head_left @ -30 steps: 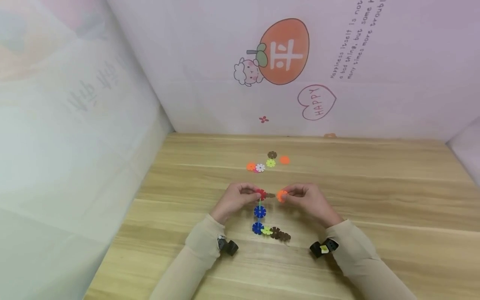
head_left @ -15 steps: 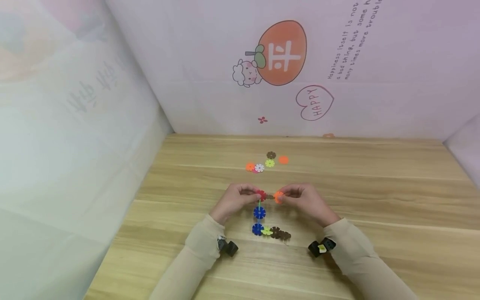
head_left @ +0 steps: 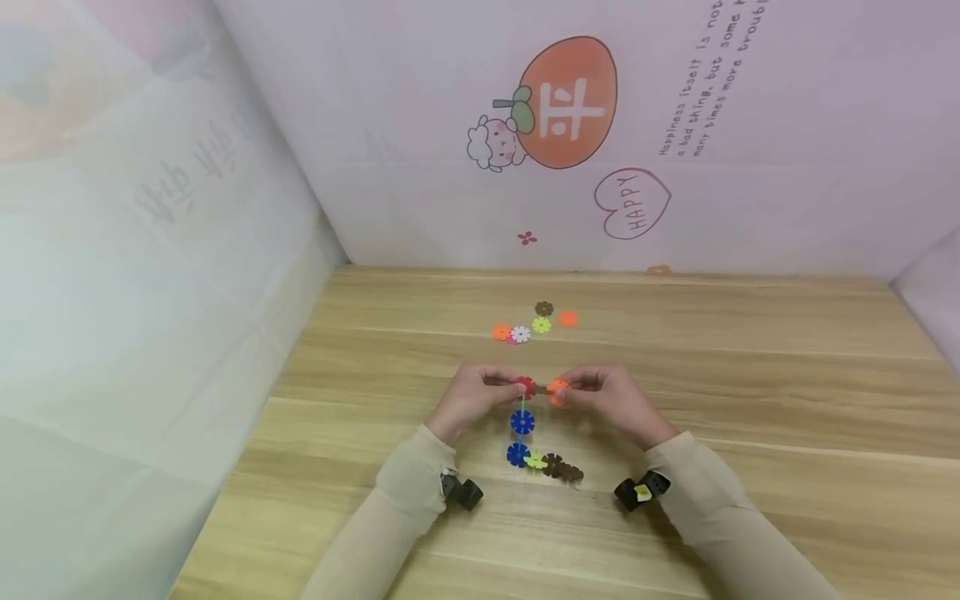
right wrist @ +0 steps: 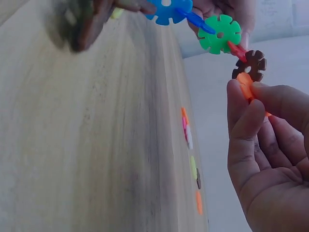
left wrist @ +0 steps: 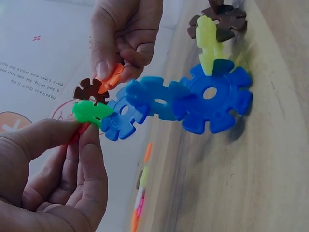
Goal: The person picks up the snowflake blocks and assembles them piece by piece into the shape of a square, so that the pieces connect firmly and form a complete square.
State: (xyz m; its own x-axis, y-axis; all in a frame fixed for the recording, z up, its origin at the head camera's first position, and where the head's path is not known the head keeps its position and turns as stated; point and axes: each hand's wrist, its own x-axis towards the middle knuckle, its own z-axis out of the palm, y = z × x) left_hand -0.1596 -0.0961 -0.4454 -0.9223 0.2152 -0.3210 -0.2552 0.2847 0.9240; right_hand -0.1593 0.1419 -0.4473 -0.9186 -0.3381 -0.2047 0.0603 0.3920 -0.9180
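Observation:
Between the thumb and fingers of my left hand (head_left: 476,400) is a red notched plastic disc (head_left: 529,386), part of a joined chain. A brown disc (right wrist: 249,66) is slotted into its right side. My right hand (head_left: 618,402) pinches an orange disc (right wrist: 245,86), whose edge meets that brown one. From the red disc the chain runs toward me through a green disc (right wrist: 220,35), a blue disc (head_left: 522,422), a light blue disc (left wrist: 157,100) and another blue disc (left wrist: 212,94). There it turns right through a yellow-green disc (head_left: 535,460) to brown discs (head_left: 553,464).
Farther back on the wooden table (head_left: 750,375) lie loose discs: a brown one (head_left: 543,308), a yellow-green one (head_left: 542,325), a white one (head_left: 521,334) overlapping a pink one, and two orange ones (head_left: 567,318). A printed cloth wall (head_left: 420,167) rises behind the table; another stands at left.
My right hand has come left with the orange disc, and the gap between it and the brown disc has closed. The left hand keeps its pinch on the red disc, almost in place.

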